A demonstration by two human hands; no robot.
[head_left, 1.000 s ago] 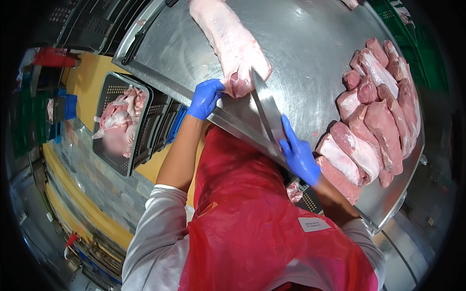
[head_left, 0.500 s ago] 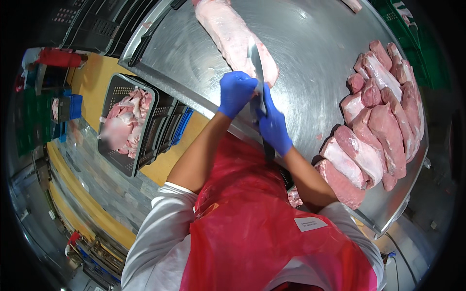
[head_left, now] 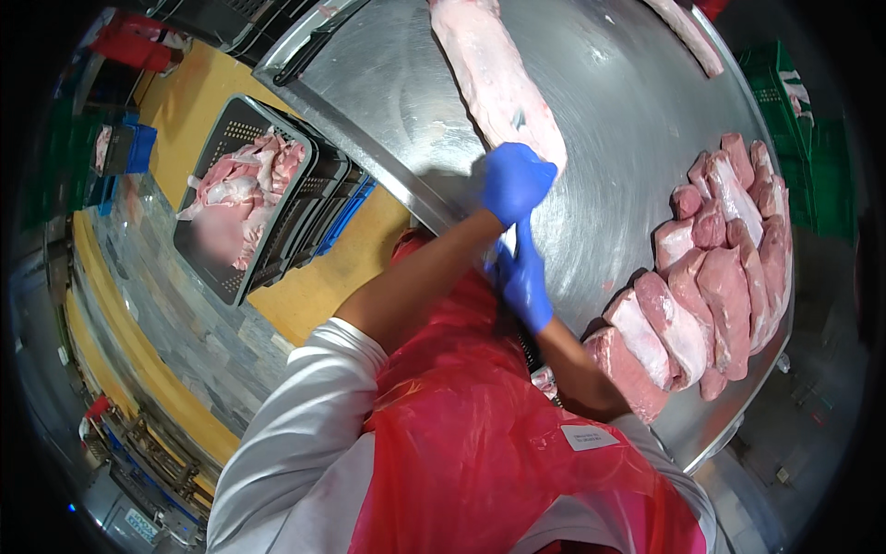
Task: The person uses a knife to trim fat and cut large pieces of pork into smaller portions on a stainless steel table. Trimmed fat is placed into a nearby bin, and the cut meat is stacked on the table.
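Observation:
A long slab of pale, fat-covered meat (head_left: pixel 494 69) lies on the steel table, its near end just beyond my hands. My left hand (head_left: pixel 517 185), in a blue glove, is closed in a fist over the blade of a knife (head_left: pixel 519 119); what it grips is hidden. The blade's grey end shows above the fist, against the meat. Below it, my blue-gloved right hand (head_left: pixel 523 282) is closed around the knife's lower part, where a bright strip shows between the hands. The handle is mostly hidden.
Trimmed meat pieces (head_left: pixel 724 277) lie piled on the right of the steel table (head_left: pixel 600 138). A narrow strip of meat (head_left: pixel 688 37) lies at the far edge. A dark crate (head_left: pixel 300 212) of trimmings stands on the left. Green crates (head_left: pixel 775 92) stand beyond the right edge.
My left fist has moved right and across the knife, covering much of the blade that showed before. My right hand has lowered slightly in the picture. The view has shifted a little.

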